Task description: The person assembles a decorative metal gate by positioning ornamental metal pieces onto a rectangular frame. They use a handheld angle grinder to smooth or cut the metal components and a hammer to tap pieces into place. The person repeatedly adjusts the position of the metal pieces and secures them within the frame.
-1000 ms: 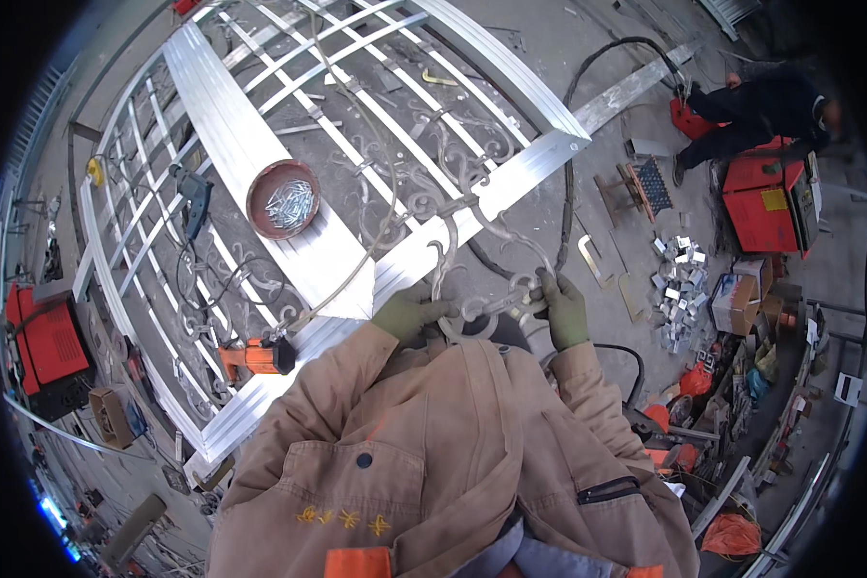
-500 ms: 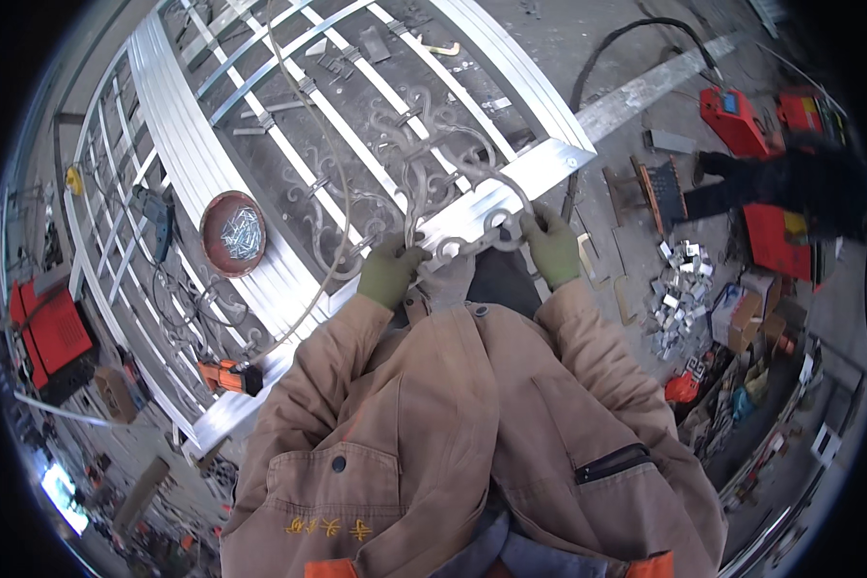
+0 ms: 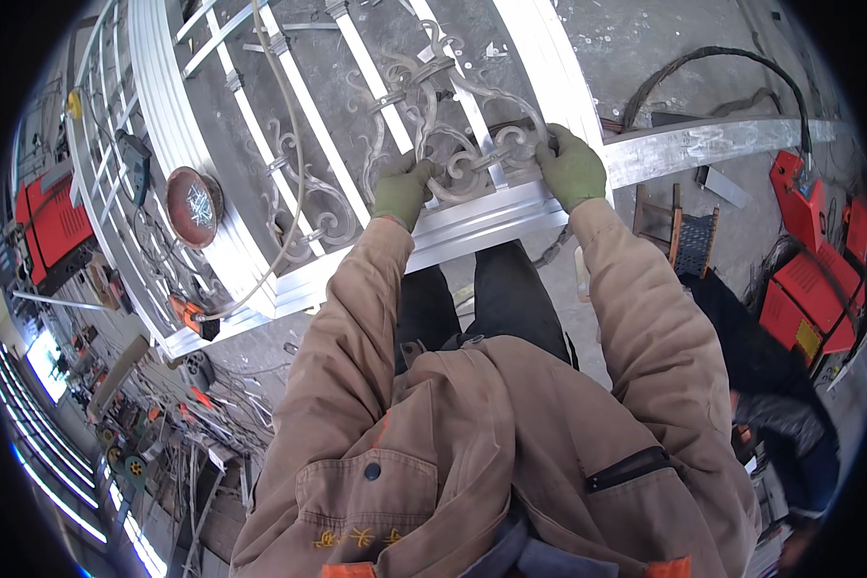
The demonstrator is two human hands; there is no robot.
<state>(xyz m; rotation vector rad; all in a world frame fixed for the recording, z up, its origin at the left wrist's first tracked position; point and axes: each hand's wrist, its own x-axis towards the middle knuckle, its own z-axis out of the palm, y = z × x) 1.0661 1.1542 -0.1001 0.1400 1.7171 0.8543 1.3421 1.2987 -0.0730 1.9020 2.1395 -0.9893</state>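
A grey metal scroll ornament (image 3: 436, 67) with curled ends lies over the upright bars of a silver metal gate-like frame (image 3: 482, 217), just inside its near rail. My left hand (image 3: 402, 190), in a green glove, is closed on the ornament's lower left curl. On its lower right side my right hand (image 3: 573, 167), also green-gloved, grips the curved bar. Both hands' fingertips are partly hidden. To the left, a similar scroll ornament (image 3: 332, 223) sits between the bars, untouched.
A thin hose (image 3: 294, 135) crosses the frame. On its left side are a reddish bowl (image 3: 175, 197) of small fasteners, a drill (image 3: 135, 166) and an orange-black tool (image 3: 193, 318). Red machines (image 3: 819, 299) and another person in dark clothes (image 3: 756, 356) are at right.
Both my hands have moved forward, carrying the ornament from my side of the near rail to inside the frame. The other person at the right has moved nearer.
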